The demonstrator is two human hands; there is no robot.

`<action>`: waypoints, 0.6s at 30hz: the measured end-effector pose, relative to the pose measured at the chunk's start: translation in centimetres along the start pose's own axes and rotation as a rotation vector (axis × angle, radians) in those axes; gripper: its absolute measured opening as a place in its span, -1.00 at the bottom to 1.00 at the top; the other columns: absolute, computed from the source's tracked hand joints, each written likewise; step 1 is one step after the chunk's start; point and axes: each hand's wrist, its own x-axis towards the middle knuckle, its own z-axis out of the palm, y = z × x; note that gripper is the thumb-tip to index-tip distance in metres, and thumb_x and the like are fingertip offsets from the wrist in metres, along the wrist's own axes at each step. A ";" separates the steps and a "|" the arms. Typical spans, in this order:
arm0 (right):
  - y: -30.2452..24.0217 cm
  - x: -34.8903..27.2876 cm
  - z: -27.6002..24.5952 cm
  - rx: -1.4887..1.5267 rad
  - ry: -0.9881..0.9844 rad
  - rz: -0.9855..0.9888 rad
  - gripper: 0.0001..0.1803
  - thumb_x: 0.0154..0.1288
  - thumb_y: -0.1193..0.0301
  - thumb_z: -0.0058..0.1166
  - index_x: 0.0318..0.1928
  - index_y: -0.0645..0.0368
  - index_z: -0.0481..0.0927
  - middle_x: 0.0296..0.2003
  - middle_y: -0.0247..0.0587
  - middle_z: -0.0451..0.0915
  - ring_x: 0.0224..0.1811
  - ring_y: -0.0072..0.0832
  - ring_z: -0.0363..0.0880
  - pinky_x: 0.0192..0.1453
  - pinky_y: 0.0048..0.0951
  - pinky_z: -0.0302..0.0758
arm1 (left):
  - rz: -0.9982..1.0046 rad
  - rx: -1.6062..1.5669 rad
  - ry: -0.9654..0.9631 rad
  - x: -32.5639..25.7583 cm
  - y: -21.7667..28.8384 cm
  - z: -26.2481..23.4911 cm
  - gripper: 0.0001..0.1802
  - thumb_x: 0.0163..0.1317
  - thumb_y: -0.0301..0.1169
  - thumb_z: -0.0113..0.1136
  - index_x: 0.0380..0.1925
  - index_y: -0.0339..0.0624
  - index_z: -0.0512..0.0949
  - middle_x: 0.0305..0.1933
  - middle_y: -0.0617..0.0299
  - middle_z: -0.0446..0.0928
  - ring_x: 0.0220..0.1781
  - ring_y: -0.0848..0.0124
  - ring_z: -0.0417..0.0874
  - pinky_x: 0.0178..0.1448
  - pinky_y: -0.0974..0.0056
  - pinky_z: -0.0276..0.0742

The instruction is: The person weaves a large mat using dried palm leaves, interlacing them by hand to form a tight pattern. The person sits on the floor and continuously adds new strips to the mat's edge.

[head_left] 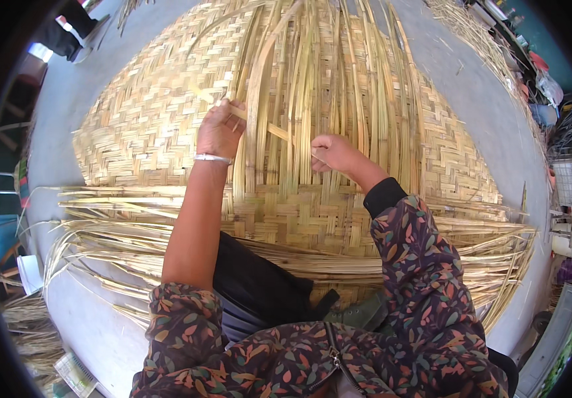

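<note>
The left hand (221, 126) pinches a strip (278, 131), seemingly weaving it between stalks (373, 99), while the right hand (336, 154) is curled, its hold unclear; the next pull likely needs even tension.

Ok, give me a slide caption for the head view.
Left hand and right hand, a pale strip between them, over a woven mat.
</note>
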 end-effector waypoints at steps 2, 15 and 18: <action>-0.8 -1.1 0.1 -0.109 0.064 0.010 -0.76 0.34 0.32 -0.05 -0.30 0.26 0.55 -0.42 -0.22 0.59 -0.43 -0.51 0.58 -0.34 -0.48 0.51 | 0.060 0.064 0.067 -1.2 1.2 -1.6 -0.90 0.25 -0.40 0.12 -0.25 -0.12 0.52 -0.16 0.16 0.58 -0.10 0.35 0.58 0.04 0.21 0.49; 0.0 -2.1 1.8 -1.021 0.082 -0.038 -0.73 0.20 0.30 -0.02 -0.26 0.22 0.63 -0.23 0.03 0.59 -0.16 -0.05 0.57 -0.09 -0.13 0.51 | 0.287 0.633 0.587 -4.6 2.1 -8.8 -0.86 0.18 -0.48 0.18 -0.42 -0.35 0.48 -0.45 0.15 0.55 -0.54 0.44 0.63 -0.54 0.43 0.58; 0.2 -1.8 1.9 -1.049 0.103 -0.077 -0.73 0.20 0.35 -0.07 -0.26 0.27 0.62 -0.23 0.06 0.59 -0.14 -0.04 0.57 -0.08 -0.13 0.51 | 0.185 0.628 0.695 -3.8 1.6 -10.0 -0.84 0.15 -0.50 0.20 -0.44 -0.42 0.47 -0.52 0.08 0.57 -0.58 0.38 0.63 -0.59 0.38 0.55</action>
